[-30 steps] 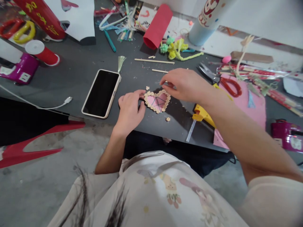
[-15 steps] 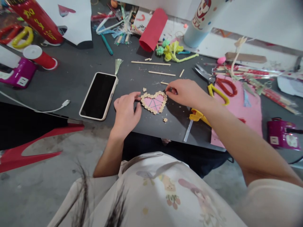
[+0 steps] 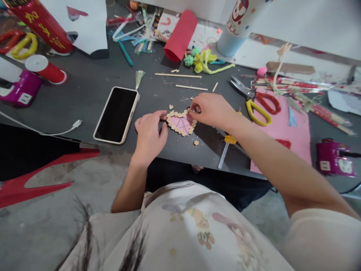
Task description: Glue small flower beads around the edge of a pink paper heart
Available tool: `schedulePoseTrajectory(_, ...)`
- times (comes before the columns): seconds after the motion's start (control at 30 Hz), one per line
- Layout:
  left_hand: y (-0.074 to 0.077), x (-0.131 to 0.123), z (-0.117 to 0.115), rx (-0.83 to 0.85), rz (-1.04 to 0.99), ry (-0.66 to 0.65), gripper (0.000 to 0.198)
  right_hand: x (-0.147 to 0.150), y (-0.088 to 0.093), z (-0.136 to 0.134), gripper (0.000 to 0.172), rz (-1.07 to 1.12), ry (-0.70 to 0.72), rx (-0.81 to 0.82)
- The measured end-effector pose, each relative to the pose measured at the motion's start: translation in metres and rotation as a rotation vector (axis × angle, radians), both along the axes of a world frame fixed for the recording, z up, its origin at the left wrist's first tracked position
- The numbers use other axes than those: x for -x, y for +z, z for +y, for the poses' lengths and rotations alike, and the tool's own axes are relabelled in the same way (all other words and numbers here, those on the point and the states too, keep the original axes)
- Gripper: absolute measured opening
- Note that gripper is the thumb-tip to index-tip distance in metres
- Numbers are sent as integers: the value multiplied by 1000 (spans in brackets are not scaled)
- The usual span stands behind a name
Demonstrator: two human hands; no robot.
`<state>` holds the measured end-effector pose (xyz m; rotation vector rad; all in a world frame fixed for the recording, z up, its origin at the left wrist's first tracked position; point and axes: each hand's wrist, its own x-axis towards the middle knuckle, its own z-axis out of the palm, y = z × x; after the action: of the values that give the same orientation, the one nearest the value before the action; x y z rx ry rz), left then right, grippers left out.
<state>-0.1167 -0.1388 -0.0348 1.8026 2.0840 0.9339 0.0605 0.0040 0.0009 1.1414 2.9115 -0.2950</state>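
Observation:
A small heart-shaped craft [image 3: 178, 122] lies on the dark table, its pink middle crossed by dark lines and its rim made of tiny flower-like pale wooden pieces. My left hand [image 3: 152, 133] rests at its left side, index finger and thumb apart, fingertips at the rim. Over the heart's upper right rim is my right hand [image 3: 211, 109], its thumb and fingers pinched together; whatever lies between them is hidden. One loose wooden flower piece [image 3: 196, 143] sits below the heart, and another small piece [image 3: 170, 107] above it.
Left of my left hand lies a phone [image 3: 116, 114]. Thin wooden sticks [image 3: 178, 75] lie beyond the heart. A glue gun [image 3: 229, 140] is partly under my right forearm, near scissors [image 3: 258, 109] on pink felt [image 3: 296, 139]. A tumbler [image 3: 232, 34] and red roll [image 3: 180, 35] stand behind.
My right hand has moved slightly left, from the heart's right edge onto its upper right rim. My left hand stays at the left side. The whole view has shifted a little.

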Motion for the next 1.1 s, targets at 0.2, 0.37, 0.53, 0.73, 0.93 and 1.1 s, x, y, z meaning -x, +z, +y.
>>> schedulePoseTrajectory(0.2, -1, 0, 0, -1, 3, -3, 32, 2, 0, -3, 16, 17, -50, -21)
schedulePoseTrajectory(0.37, 0, 0, 0, -4, 5, 1, 32, 0, 0, -6, 17, 45, -65, -30)
schedulePoseTrajectory(0.53, 0, 0, 0, 3, -6, 6, 32, 0, 2, -7, 17, 63, -126, 12)
schedulePoseTrajectory(0.73, 1, 0, 0, 3, -27, 4, 32, -1, 6, -4, 17, 127, -185, 150)
schedulePoseTrajectory(0.93, 3, 0, -1, -7, -54, 10, 31, -3, 6, 2, 20, 174, -225, 268)
schedulePoseTrajectory(1.1, 4, 0, -1, -10, -77, 10, 31, -5, 5, 4, 21, 210, -212, 303)
